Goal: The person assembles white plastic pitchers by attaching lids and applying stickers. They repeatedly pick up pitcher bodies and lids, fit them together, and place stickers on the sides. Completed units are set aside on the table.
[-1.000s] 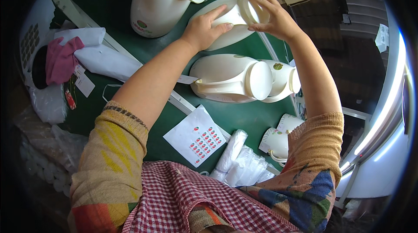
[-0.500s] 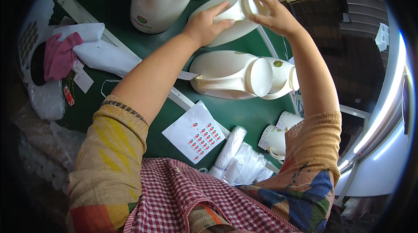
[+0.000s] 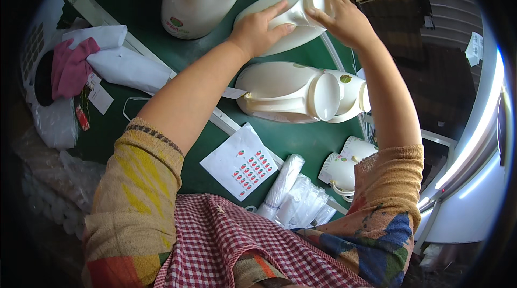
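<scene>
White jug (image 3: 293,16), one, tilted on its side above green table (image 3: 301,140). Left hand (image 3: 256,32): thumb and forefinger spread, holding its body. Right hand (image 3: 347,21): fingers curled around its lid end. Nearer the wearer: two lying jugs (image 3: 280,86), side by side. Left: one upright jug (image 3: 196,5). Sticker sheets (image 3: 237,164): one.

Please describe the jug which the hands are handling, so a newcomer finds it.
On the green table, find the two white jugs near the picture's centre. Just above them is a third white jug, round end pointing right. Only this one is handled: left hand on its body, right hand at that end.
</scene>
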Tool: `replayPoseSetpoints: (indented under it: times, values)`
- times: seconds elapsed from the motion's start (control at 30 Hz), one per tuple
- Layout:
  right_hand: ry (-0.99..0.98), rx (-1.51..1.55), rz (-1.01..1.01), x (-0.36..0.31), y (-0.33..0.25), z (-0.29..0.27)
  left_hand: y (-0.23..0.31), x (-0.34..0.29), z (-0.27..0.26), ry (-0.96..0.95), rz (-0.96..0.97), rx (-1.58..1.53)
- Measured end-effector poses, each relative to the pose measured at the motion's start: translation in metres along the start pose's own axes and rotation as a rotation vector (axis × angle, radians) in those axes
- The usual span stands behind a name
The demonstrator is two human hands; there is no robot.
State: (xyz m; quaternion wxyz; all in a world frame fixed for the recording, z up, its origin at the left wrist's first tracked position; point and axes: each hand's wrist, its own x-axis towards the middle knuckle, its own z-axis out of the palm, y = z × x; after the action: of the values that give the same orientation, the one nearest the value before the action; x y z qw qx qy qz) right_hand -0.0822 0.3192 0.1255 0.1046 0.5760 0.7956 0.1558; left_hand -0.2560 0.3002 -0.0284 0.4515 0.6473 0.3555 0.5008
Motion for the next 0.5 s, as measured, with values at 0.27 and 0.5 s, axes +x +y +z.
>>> replayPoseSetpoints:
  times: [0.27, 0.5]
  values:
    - [-0.010, 0.230, -0.043, -0.003, 0.008, -0.011, 0.002, 0.000, -0.001, -0.055, -0.017, 0.000]
    - [-0.096, 0.327, -0.203, 0.000, 0.027, -0.013, -0.003, 0.003, -0.001, -0.107, -0.021, -0.121]
